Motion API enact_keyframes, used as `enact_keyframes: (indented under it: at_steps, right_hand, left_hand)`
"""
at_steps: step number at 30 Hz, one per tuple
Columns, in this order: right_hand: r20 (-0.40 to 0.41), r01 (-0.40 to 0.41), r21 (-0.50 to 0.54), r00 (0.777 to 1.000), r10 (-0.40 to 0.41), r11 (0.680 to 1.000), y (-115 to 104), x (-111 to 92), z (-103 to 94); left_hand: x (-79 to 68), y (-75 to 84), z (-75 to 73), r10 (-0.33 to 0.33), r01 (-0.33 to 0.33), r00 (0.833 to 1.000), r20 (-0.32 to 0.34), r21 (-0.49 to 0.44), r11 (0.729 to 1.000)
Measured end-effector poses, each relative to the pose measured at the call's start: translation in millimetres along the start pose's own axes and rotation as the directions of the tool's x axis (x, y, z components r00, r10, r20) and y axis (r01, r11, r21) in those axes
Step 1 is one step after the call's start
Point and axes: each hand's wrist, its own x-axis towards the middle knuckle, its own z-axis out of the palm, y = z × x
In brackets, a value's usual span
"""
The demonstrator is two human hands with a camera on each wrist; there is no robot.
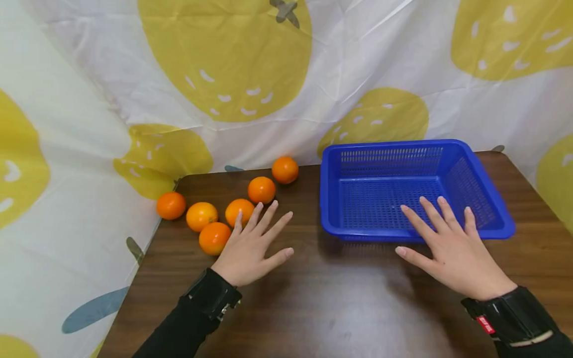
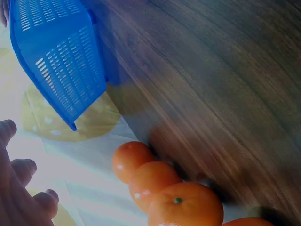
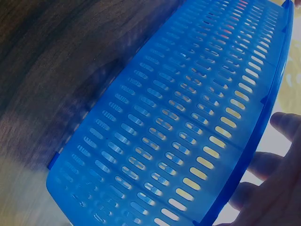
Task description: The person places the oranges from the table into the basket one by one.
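My left hand [image 1: 252,246], fingers spread and holding nothing, hovers beside a cluster of oranges [image 1: 215,238]. Its fingertips overlap one orange [image 1: 239,212] in the head view. Several oranges lie on the left of the table, the farthest orange [image 1: 285,170] near the back edge. In the left wrist view, a row of them, one orange [image 2: 186,207] showing a green stem end, sits below that hand's fingers. Over the near rim of a blue slotted plastic basket [image 1: 416,236] my right hand [image 1: 456,248] is spread flat with nothing in it. The basket's inside shows only its bare mesh bottom.
The brown wooden table [image 1: 322,303] carries everything. A white cloth [image 1: 358,44] printed with yellow fruit hangs behind the table and along its left side. The basket stands at the back right, close to the cloth.
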Motion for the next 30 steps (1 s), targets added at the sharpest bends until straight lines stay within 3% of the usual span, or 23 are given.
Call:
enact_keyframes:
  at_steps: [8,16,24,30]
  right_hand:
    - [-0.022,0.032,0.026,0.999,-0.032,0.999,-4,0,-3.2]
    - [-0.099,0.087,0.040,0.992,-0.082,0.995,-8,-1,-0.7]
    - [-0.107,0.086,0.051,0.991,-0.080,0.995,-10,-2,5.2]
    - [-0.123,0.087,0.062,0.989,-0.079,0.994,-10,-3,7.2]
  left_hand:
    - [-3.0,-13.4,1.3,-0.022,0.021,1.000,-0.021,-0.043,0.999]
    - [-12.9,-36.8,4.7,-0.031,0.023,0.989,-0.144,-0.060,0.998]
    - [-23.4,-58.5,10.3,-0.097,0.091,0.983,-0.155,-0.045,0.995]
    - [-27.6,-76.8,16.0,-0.179,0.179,0.970,-0.167,-0.010,0.984]
